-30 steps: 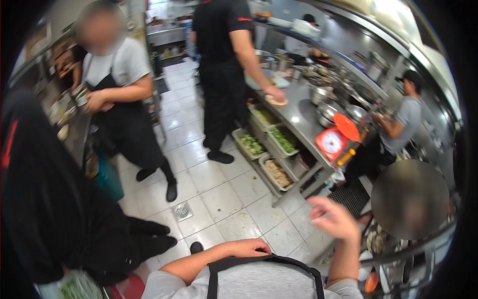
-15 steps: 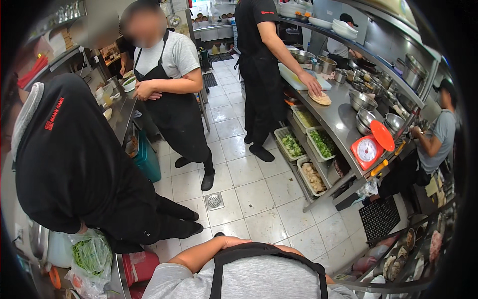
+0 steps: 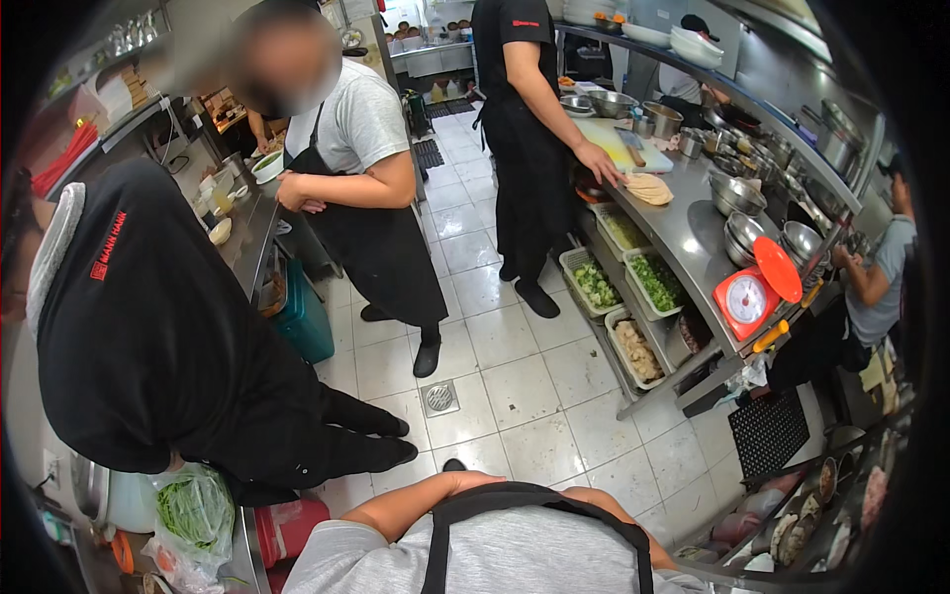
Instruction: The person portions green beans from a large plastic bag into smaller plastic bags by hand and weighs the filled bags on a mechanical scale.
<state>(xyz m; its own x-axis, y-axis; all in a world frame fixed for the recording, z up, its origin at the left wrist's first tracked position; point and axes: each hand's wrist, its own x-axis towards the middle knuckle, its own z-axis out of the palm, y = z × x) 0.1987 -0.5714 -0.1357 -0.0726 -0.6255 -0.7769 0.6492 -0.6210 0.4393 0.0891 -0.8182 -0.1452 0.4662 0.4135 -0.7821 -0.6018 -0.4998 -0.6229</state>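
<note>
Both my forearms come up from the lower edge, the left forearm (image 3: 401,508) and the right forearm (image 3: 618,515), bent in toward the front of my body. My black apron (image 3: 534,500) and grey shirt hide most of both hands, so their fingers do not show. I cannot see anything held in them. In front of me is the white tiled floor (image 3: 485,396) with a square metal drain (image 3: 439,398). Across the aisle, a person in black reaches toward a folded beige cloth (image 3: 649,188) on the steel counter (image 3: 693,238).
A person in black (image 3: 178,327) bends close on my left, beside bagged greens (image 3: 193,515). Beyond stands a person in a black apron (image 3: 366,238). On the right are a red scale (image 3: 746,299), a vegetable tray (image 3: 653,282) and a black mat (image 3: 769,439).
The whole view has shifted slightly. The hand of the person at the counter has slid off the middle of the cloth to its left edge, uncovering a knife on the board. My arms stay put.
</note>
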